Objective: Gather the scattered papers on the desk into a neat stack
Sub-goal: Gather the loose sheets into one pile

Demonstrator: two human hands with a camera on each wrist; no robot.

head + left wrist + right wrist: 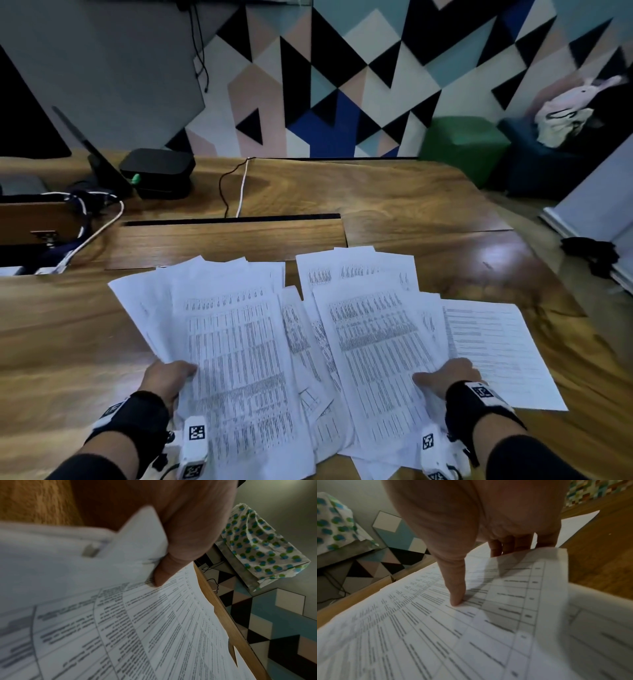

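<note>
Several white sheets printed with tables lie fanned in two overlapping bunches on the wooden desk (394,205). My left hand (168,375) pinches the left bunch of papers (236,342) at its near left edge, thumb on top (163,577) and fingers hidden underneath. My right hand (452,373) grips the right bunch of papers (376,342) the same way: its thumb (455,588) presses on the top sheet, the fingers (513,545) are tucked below. One more sheet (496,346) lies flat to the right, partly under my right hand.
A black box (157,171) and a dark stand sit at the back left with cables (236,188) trailing into a slot in the desk. A raised wooden panel (222,240) lies just beyond the papers. Green and blue stools (462,144) stand off the desk's far right corner.
</note>
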